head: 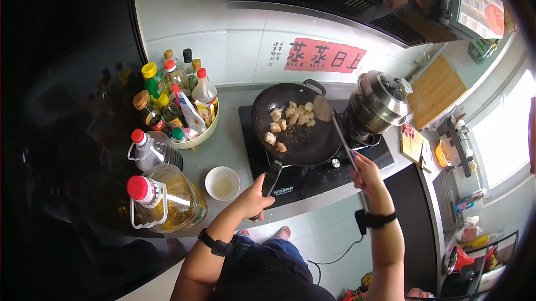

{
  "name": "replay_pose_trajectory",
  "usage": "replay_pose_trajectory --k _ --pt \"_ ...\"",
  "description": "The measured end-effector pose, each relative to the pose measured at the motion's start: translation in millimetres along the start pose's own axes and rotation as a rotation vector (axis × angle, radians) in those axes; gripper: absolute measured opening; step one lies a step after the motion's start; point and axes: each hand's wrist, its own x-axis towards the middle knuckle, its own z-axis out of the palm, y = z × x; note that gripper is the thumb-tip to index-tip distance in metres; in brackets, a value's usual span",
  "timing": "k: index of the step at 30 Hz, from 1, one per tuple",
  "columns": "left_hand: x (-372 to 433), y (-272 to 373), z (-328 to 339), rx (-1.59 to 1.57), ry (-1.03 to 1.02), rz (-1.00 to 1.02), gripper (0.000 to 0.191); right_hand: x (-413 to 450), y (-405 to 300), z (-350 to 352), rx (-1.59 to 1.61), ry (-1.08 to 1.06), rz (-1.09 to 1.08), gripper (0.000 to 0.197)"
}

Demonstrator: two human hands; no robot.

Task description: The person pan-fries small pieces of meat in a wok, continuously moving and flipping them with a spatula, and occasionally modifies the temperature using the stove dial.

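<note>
My left hand (255,199) is closed around the black handle (273,178) of a dark wok (299,146) on the left side of the gas cooktop (289,192). Browned chunks of meat (275,127) lie in the wok, mostly in its upper and left parts, with small bits scattered between them. My right hand (365,173) grips the long shaft of a metal spatula (322,108), whose blade is at the wok's upper right, beside the chunks. Whether the blade touches the wok I cannot tell. A white bowl (222,183) with some pale liquid stands left of the wok handle.
A lidded steel pot (377,100) occupies the right burner. Bottles of seasoning crowd a round basket (197,139) at left, with large oil jugs (176,200) nearer me. Farther right, a cutting board (414,146) holds raw red meat and a knife. A range hood (326,3) hangs above.
</note>
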Motion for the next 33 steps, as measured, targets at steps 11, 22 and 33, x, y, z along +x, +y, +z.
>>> replay_pose_trajectory --k 11,22,33 --pt "6.7 -8.8 -0.7 0.024 -0.004 0.039 0.073 -7.5 -19.6 48.2 -0.486 -0.224 -0.083 0.037" --pt "8.5 -10.6 -0.7 -0.037 -0.020 0.039 0.074 -101.7 -72.0 22.3 -1.838 0.042 -0.881 0.036" --pt "1.6 -6.4 0.3 -0.049 0.026 -0.020 0.073 -149.2 -92.0 14.0 -1.654 0.003 -0.373 0.033"
